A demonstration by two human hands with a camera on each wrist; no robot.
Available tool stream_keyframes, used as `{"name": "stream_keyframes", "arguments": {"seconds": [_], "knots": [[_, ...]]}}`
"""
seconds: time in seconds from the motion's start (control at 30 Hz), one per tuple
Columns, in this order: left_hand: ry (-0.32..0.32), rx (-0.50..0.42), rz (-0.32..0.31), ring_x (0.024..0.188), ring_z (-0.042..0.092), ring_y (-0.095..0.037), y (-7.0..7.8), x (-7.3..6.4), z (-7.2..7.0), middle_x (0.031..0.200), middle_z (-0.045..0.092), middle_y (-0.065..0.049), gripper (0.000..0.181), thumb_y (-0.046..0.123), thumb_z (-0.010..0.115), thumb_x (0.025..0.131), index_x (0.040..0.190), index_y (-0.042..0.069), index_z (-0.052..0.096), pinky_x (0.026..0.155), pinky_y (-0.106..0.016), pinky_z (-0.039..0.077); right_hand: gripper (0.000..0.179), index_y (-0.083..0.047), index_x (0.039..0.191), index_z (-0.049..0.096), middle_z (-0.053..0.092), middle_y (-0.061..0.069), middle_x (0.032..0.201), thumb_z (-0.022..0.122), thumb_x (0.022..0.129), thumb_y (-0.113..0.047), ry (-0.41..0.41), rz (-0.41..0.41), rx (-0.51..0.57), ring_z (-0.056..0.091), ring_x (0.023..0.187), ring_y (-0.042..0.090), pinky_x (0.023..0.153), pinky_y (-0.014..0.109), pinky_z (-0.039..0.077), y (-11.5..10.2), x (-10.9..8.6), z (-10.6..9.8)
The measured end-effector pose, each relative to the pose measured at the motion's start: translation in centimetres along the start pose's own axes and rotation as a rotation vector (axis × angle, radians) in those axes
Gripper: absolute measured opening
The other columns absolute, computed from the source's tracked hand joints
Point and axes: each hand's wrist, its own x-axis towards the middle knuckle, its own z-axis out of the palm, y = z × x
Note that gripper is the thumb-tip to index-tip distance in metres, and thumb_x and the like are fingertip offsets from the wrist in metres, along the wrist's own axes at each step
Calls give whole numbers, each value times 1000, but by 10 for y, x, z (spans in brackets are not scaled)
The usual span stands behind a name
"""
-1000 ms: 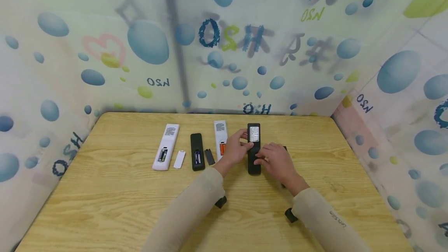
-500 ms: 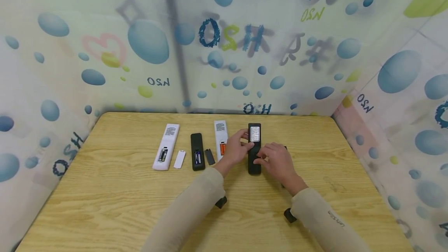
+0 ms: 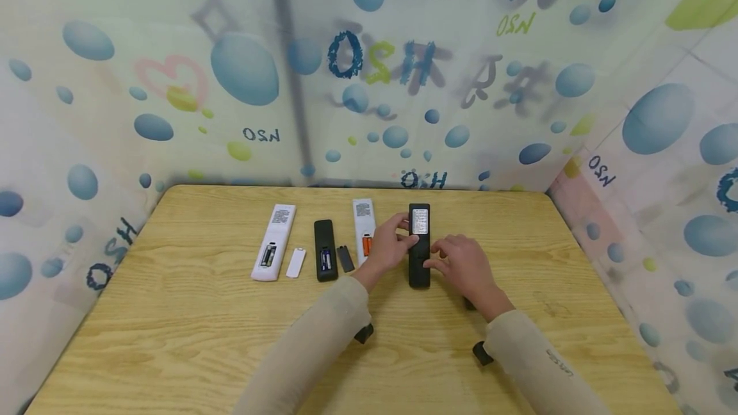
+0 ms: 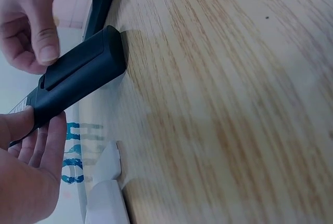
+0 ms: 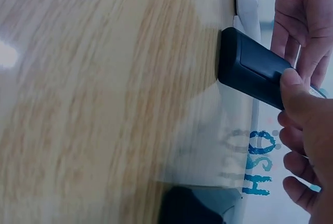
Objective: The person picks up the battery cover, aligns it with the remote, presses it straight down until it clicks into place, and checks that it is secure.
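A black remote control stands back side up over the table, a white label on its far half. My left hand grips it from the left, thumb on the back and fingers beneath. In the left wrist view, the battery cover sits in the remote's back, its outline showing. At the remote's right edge is my right hand. Its thumb touches the remote beside the cover, while the other fingers curl loosely off to the side.
On the wooden table, to the left, lie a white remote with batteries showing, a white battery cover, another black remote, a grey cover and a white remote with orange batteries. A dark object lies right of my right hand.
My right hand has shifted slightly right, its fingers coming off the remote's back toward its right edge. The left hand and the remote stay nearly still.
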Motion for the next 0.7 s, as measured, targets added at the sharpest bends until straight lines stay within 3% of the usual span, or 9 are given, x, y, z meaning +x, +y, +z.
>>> {"name": "stream_keyframes", "arguments": {"seconds": [0.23, 0.5, 0.7], "knots": [[-1, 15, -21, 93, 68, -19, -2, 2, 1, 119, 62, -7, 49, 14, 67, 93, 139, 20, 52, 72, -28, 58, 45, -11, 109, 73, 65, -1, 80, 67, 86, -48, -37, -14, -63, 57, 81, 19, 78, 40, 49, 0, -1, 3], [8, 21, -30, 92, 67, -18, -2, 1, 2, 117, 62, -6, 48, 14, 67, 93, 138, 22, 53, 71, -27, 57, 40, -9, 108, 72, 73, 5, 96, 66, 88, -44, -33, -23, -22, 62, 91, 24, 86, 45, 49, 0, -1, 6], [18, 13, -43, 92, 68, -18, -3, 1, 2, 115, 63, -6, 46, 14, 67, 92, 136, 21, 55, 66, -26, 55, 37, -10, 109, 70, 71, 5, 99, 66, 90, -41, -102, 61, 38, 63, 100, 26, 92, 47, 46, -4, 0, 7]]}}
